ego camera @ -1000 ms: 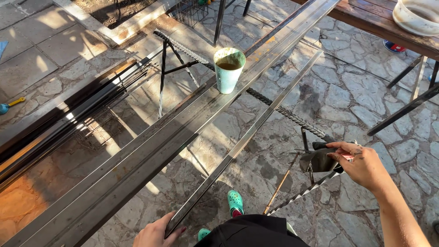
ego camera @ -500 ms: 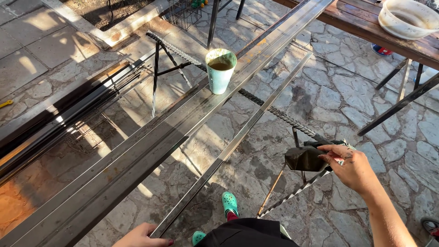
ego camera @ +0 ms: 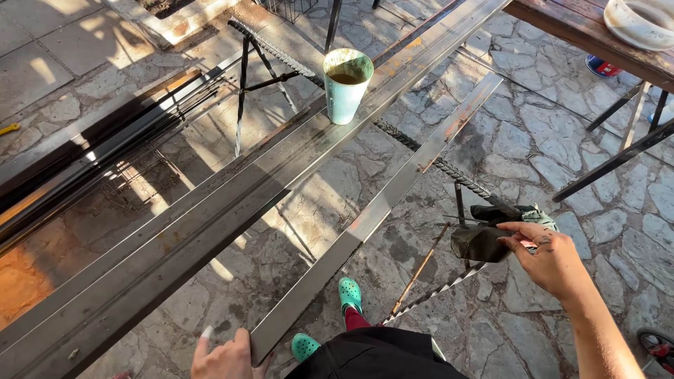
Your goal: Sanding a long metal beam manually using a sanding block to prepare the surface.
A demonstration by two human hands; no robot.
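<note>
My left hand [ego camera: 226,354] rests at the near end of a long grey steel tube [ego camera: 382,207] that lies slanted across a ribbed rebar stand [ego camera: 428,160]. Its fingers touch the tube's end at the bottom of the view. My right hand [ego camera: 551,260] grips a dark work glove [ego camera: 484,240] that hangs on the stand's end at the right, fingers closed on its edge. Wider steel profiles [ego camera: 210,224] lie side by side left of the tube. A pale green can [ego camera: 347,85] with brown liquid stands on them.
More dark steel bars [ego camera: 91,158] are stacked at the left on stone paving [ego camera: 533,133]. A wooden table [ego camera: 590,31] with a white bowl [ego camera: 642,21] stands at the top right on black metal legs. My green clogs [ego camera: 349,295] show below.
The view has shifted, so the can and profiles sit higher in frame. My left hand has come up to the tube's end. My right hand stays on the glove.
</note>
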